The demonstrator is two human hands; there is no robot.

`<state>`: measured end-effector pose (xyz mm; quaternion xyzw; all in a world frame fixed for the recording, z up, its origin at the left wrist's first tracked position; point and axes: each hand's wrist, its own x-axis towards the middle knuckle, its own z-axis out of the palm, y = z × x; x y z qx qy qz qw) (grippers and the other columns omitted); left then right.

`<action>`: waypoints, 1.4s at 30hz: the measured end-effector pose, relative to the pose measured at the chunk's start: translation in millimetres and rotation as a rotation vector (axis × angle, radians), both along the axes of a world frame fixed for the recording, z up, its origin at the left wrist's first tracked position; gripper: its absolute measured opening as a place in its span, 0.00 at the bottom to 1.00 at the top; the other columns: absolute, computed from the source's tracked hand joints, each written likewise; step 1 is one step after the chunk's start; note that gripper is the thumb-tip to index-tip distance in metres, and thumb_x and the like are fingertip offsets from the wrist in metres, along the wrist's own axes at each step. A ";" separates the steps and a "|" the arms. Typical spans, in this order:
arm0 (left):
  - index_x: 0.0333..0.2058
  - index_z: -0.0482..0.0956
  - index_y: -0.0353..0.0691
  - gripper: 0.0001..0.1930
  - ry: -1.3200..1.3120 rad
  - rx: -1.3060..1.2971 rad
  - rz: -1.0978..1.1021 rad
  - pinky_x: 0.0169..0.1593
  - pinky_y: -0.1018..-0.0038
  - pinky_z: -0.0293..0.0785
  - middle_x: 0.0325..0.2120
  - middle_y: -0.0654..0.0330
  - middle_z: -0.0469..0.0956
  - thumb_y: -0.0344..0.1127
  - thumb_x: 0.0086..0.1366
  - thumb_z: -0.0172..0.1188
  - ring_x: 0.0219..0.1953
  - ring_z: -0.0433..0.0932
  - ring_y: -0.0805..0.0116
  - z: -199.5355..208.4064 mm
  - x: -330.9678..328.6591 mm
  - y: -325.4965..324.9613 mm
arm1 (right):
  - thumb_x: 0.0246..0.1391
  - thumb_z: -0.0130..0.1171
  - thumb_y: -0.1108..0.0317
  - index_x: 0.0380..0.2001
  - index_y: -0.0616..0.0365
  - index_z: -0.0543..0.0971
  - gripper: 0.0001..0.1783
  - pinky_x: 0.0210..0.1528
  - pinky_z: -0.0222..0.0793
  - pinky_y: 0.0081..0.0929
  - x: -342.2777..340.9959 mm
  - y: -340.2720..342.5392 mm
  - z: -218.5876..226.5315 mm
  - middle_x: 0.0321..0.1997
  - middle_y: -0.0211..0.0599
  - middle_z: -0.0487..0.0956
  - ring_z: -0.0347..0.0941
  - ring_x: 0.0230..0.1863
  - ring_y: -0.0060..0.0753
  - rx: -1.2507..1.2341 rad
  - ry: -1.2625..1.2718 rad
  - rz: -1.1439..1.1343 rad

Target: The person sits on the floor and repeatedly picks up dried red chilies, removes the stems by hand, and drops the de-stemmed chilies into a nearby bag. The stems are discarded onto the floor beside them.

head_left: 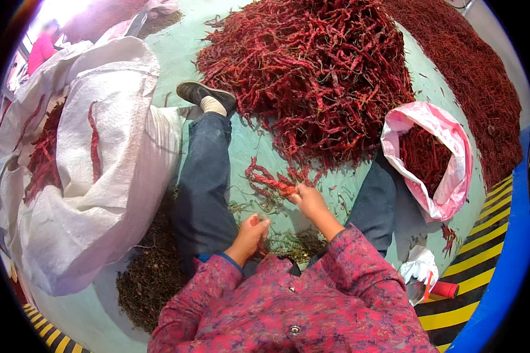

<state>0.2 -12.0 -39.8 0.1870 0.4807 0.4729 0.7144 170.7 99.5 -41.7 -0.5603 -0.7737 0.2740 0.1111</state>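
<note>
Between my outstretched legs, my right hand (310,201) is closed around a few dried red chili peppers (270,180), whose tips point away to the left. My left hand (251,236) is curled into a fist closer to my body, with a bit of red showing at the fingers and below them. Just past my feet rises a large heap of dried chili peppers (312,76), its near edge reaching toward my right hand. Green stems and scraps (300,244) lie on the floor between and below my hands.
At left stands a big white woven sack (109,194) holding chilies, with a dark pile of stems (150,282) beside it. A pink-white sack (468,159) of chilies sits at right, near a red cylinder (444,289). Another chili heap (471,76) lies far right. A person (41,48) is far left.
</note>
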 end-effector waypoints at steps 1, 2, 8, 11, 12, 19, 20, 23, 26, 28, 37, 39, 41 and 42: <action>0.23 0.66 0.40 0.04 0.267 0.095 -0.079 0.21 0.79 0.59 0.14 0.65 0.62 0.31 0.52 0.52 0.18 0.63 0.76 7.6 3.7 -0.8 | 0.42 0.52 0.62 0.23 0.60 0.68 0.11 0.27 0.62 0.39 1.2 -10.5 2.9 0.22 0.46 0.71 0.68 0.27 0.48 -0.032 0.071 0.009; 0.22 0.66 0.39 0.04 0.538 0.190 -0.155 0.21 0.78 0.59 0.15 0.64 0.63 0.30 0.52 0.52 0.19 0.64 0.74 15.0 7.1 -3.3 | 0.42 0.51 0.61 0.23 0.60 0.68 0.12 0.26 0.60 0.40 0.1 -21.4 6.6 0.19 0.47 0.70 0.67 0.25 0.51 -0.018 0.143 0.034; 0.19 0.63 0.35 0.08 1.268 0.837 -0.349 0.30 0.66 0.61 0.24 0.51 0.68 0.32 0.48 0.52 0.30 0.67 0.53 29.7 8.3 5.1 | 0.40 0.51 0.63 0.18 0.58 0.68 0.10 0.21 0.61 0.38 -4.8 -74.5 36.5 0.18 0.44 0.70 0.67 0.22 0.49 0.000 0.025 0.348; 0.19 0.63 0.35 0.09 0.958 0.427 -0.613 0.27 0.64 0.61 0.21 0.50 0.68 0.34 0.52 0.50 0.25 0.66 0.48 23.5 7.8 -3.1 | 0.42 0.51 0.61 0.19 0.56 0.69 0.10 0.20 0.61 0.38 2.2 -76.7 35.6 0.18 0.45 0.69 0.65 0.20 0.49 0.003 0.087 0.460; 0.21 0.62 0.35 0.10 0.897 0.528 -0.600 0.23 0.68 0.61 0.17 0.56 0.67 0.35 0.55 0.47 0.18 0.65 0.56 17.2 5.1 -2.4 | 0.43 0.51 0.62 0.20 0.57 0.69 0.10 0.19 0.60 0.35 3.4 -77.1 39.3 0.16 0.42 0.69 0.65 0.18 0.46 -0.066 0.195 0.443; 0.26 0.63 0.41 0.08 -0.334 0.085 -0.039 0.23 0.82 0.59 0.16 0.68 0.61 0.38 0.57 0.48 0.18 0.60 0.77 14.0 12.0 -0.8 | 0.46 0.51 0.65 0.26 0.62 0.73 0.10 0.19 0.59 0.17 -2.1 -65.9 49.7 0.16 0.22 0.67 0.64 0.18 0.15 -0.882 0.641 -0.018; 0.25 0.63 0.43 0.08 -0.385 0.036 0.067 0.25 0.79 0.61 0.15 0.67 0.61 0.38 0.57 0.48 0.20 0.62 0.76 2.3 8.6 -1.5 | 0.45 0.52 0.64 0.27 0.61 0.73 0.11 0.20 0.60 0.18 -3.2 -62.9 46.7 0.17 0.24 0.69 0.65 0.19 0.17 -0.907 0.556 0.020; 0.24 0.63 0.43 0.07 -0.467 -0.064 0.218 0.25 0.78 0.62 0.16 0.66 0.62 0.37 0.56 0.49 0.20 0.64 0.74 -11.5 -2.1 3.5 | 0.38 0.58 0.58 0.30 0.62 0.74 0.19 0.32 0.65 0.26 10.7 -39.6 -4.2 0.28 0.43 0.74 0.71 0.27 0.33 -0.505 0.257 -0.016; 0.24 0.64 0.42 0.06 -0.263 -0.068 0.154 0.23 0.77 0.62 0.15 0.66 0.63 0.34 0.54 0.51 0.18 0.63 0.74 -13.9 1.6 2.4 | 0.38 0.57 0.60 0.28 0.63 0.73 0.17 0.30 0.64 0.31 9.9 13.5 -0.1 0.26 0.47 0.73 0.69 0.28 0.40 -0.173 0.179 -0.387; 0.23 0.64 0.41 0.05 -0.160 -0.118 0.085 0.22 0.77 0.61 0.14 0.66 0.62 0.31 0.53 0.52 0.17 0.63 0.74 -9.9 10.1 4.8 | 0.38 0.56 0.60 0.25 0.62 0.72 0.15 0.29 0.63 0.35 20.5 27.7 -35.9 0.23 0.45 0.72 0.68 0.26 0.44 0.041 -0.097 -0.401; 0.37 0.67 0.34 0.12 -0.195 -0.139 0.044 0.31 0.75 0.70 0.26 0.58 0.72 0.35 0.56 0.49 0.30 0.72 0.65 -9.6 5.8 5.5 | 0.42 0.52 0.62 0.21 0.62 0.71 0.12 0.28 0.63 0.26 9.2 -46.4 -15.9 0.18 0.42 0.71 0.66 0.21 0.27 -0.430 0.338 -0.048; 0.38 0.67 0.33 0.14 -0.248 -0.109 0.043 0.31 0.74 0.70 0.28 0.57 0.72 0.35 0.56 0.49 0.32 0.73 0.65 -17.8 11.0 6.0 | 0.43 0.51 0.62 0.23 0.61 0.72 0.12 0.28 0.63 0.27 -4.2 -78.1 16.9 0.20 0.44 0.71 0.68 0.22 0.33 -0.381 0.462 0.157; 0.34 0.68 0.34 0.11 -0.257 -0.087 0.019 0.30 0.74 0.70 0.24 0.59 0.72 0.35 0.56 0.49 0.28 0.72 0.67 -12.2 12.2 5.5 | 0.43 0.52 0.61 0.26 0.59 0.73 0.12 0.30 0.63 0.29 -7.6 -94.4 14.9 0.23 0.46 0.72 0.69 0.25 0.39 -0.347 0.290 0.238; 0.33 0.68 0.34 0.09 -0.229 -0.082 0.026 0.29 0.75 0.69 0.22 0.60 0.71 0.34 0.56 0.49 0.27 0.71 0.68 -9.8 10.1 4.9 | 0.43 0.52 0.61 0.29 0.58 0.74 0.13 0.32 0.63 0.30 -7.5 -92.0 23.8 0.26 0.48 0.72 0.69 0.28 0.43 -0.453 0.202 0.278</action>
